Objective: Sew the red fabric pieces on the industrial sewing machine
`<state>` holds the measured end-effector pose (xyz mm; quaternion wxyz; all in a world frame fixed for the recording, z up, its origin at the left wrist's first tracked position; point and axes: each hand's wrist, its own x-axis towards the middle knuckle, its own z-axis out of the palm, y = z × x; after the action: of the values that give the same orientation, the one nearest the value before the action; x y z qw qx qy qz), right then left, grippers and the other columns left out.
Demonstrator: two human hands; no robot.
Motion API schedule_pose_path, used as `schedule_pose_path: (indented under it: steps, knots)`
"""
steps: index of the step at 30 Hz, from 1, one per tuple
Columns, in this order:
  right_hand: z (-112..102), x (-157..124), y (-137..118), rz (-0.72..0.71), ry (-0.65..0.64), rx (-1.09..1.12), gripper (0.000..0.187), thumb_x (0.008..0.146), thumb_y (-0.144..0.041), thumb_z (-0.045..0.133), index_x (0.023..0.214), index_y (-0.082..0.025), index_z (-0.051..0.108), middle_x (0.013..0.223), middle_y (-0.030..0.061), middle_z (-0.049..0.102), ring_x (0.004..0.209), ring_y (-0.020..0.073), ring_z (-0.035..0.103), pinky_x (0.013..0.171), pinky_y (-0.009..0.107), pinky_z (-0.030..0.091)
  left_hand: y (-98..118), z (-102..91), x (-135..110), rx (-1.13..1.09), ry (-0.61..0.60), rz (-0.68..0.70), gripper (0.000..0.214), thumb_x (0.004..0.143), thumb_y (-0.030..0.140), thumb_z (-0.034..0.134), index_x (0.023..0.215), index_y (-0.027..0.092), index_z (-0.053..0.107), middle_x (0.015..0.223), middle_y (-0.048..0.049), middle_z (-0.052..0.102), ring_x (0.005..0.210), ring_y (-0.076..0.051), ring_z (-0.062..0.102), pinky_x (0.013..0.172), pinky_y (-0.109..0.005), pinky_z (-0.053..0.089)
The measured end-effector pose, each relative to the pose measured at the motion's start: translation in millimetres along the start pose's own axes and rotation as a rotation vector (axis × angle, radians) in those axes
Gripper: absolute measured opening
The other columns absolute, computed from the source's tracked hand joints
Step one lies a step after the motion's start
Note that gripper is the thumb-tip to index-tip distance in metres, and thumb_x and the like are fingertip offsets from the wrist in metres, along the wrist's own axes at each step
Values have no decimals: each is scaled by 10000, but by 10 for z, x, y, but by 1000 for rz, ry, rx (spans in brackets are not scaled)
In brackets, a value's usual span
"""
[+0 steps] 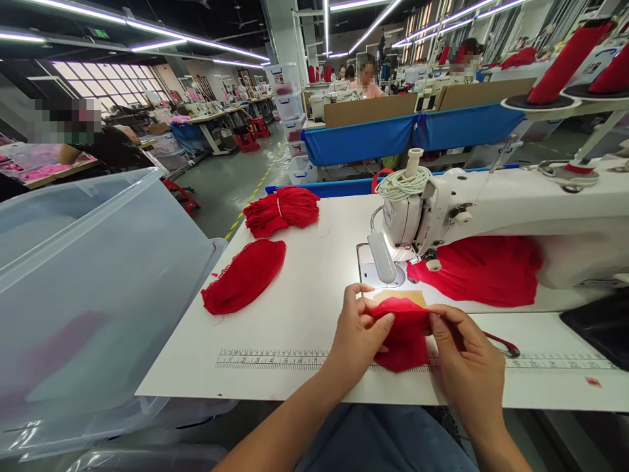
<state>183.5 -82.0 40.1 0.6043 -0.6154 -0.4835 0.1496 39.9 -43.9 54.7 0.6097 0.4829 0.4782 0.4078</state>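
At lower centre I lose the middle of the ruler (272, 360) behind the red cloth (403, 344), the left hand (358, 331) and the right hand (472, 357), which also covers part of a slim dark-tipped item (511, 350). The right edge cuts off the sewing machine (531, 203) and a black object (597, 321) I cannot identify; the left edge crops the clear bin (122, 255). At upper left, a head (63, 121) is blurred.

one left hand (358, 337); one right hand (469, 367); one tied red bundle (297, 208); three untied portions of red fabric (403, 341); one near sewing machine (535, 200); two near thread cones (570, 62)
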Motion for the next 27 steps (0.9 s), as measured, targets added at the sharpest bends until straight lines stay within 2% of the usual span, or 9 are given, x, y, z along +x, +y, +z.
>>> schedule_pose_path:
  steps: [3, 6, 8, 12, 16, 20, 23, 25, 27]
  knots:
    - [-9, 33, -20, -114, -117, 44, 119, 873, -303, 606, 804, -245, 684, 792, 4, 679, 664, 166, 616, 631, 267, 515, 49, -81, -59, 499, 103, 334, 273, 731, 257, 706, 1000, 254, 660, 1125, -70, 556, 916, -209, 567, 753, -340, 502]
    - [-6, 30, -45, -195, -292, 132, 121, 902, -244, 575, 861, -261, 687, 810, -1, 671, 722, 167, 635, 634, 257, 520, 115, -144, -121, 669, 24, 538, 85, 808, 219, 604, 833, 214, 685, 957, -80, 618, 878, -220, 560, 806, -371, 457]
    - [4, -14, -68, -195, -284, 120, 138, 918, -230, 563, 989, -272, 673, 910, 11, 666, 716, 154, 634, 605, 253, 519, 146, -161, -152, 599, -77, 440, 153, 863, 244, 535, 782, 192, 654, 780, -61, 618, 742, -188, 554, 706, -332, 453]
    - [33, -184, -153, -320, -38, -53, 234, 902, -301, 617, 1132, -262, 607, 1049, 59, 595, 803, 172, 626, 661, 290, 538, 184, -141, -211, 87, -152, -49, 205, 843, 379, 577, 929, 194, 564, 695, -6, 576, 558, -145, 532, 504, -261, 432]
    - [46, -286, -237, -483, -223, -43, 313, 863, -308, 679, 1163, -243, 616, 1047, 70, 661, 947, 211, 656, 783, 300, 569, 241, -112, -316, -241, -164, -144, 437, 804, 339, 643, 1189, 258, 453, 795, 21, 597, 619, -128, 573, 588, -258, 488]
    - [-5, -194, -214, -227, -291, 131, 212, 921, -190, 556, 1039, -299, 696, 1007, 3, 727, 910, 168, 692, 790, 239, 561, 340, -210, -391, 164, -150, 99, 241, 866, 313, 584, 1082, 223, 643, 982, -49, 629, 917, -164, 577, 790, -264, 475]
    - [-24, -108, -196, 66, -383, 341, 151, 918, -285, 588, 953, -302, 735, 962, -3, 746, 849, 164, 699, 737, 213, 555, 406, -333, -335, 435, -170, 211, 246, 824, 357, 666, 1052, 264, 675, 1157, -53, 568, 970, -172, 545, 763, -254, 472]
    - [7, -88, -206, 161, -414, 453, 142, 902, -334, 610, 900, -290, 746, 922, 3, 749, 819, 163, 695, 727, 214, 550, 427, -378, -250, 340, -290, 148, 198, 809, 398, 679, 906, 227, 663, 1222, -50, 524, 877, -140, 554, 636, -220, 474]
    - [46, -75, -204, 172, -396, 486, 155, 891, -357, 617, 862, -273, 744, 879, 9, 745, 816, 171, 688, 737, 235, 548, 435, -383, -159, 190, -399, 14, 258, 804, 445, 671, 828, 197, 608, 1065, -40, 568, 654, -87, 510, 469, -191, 416]
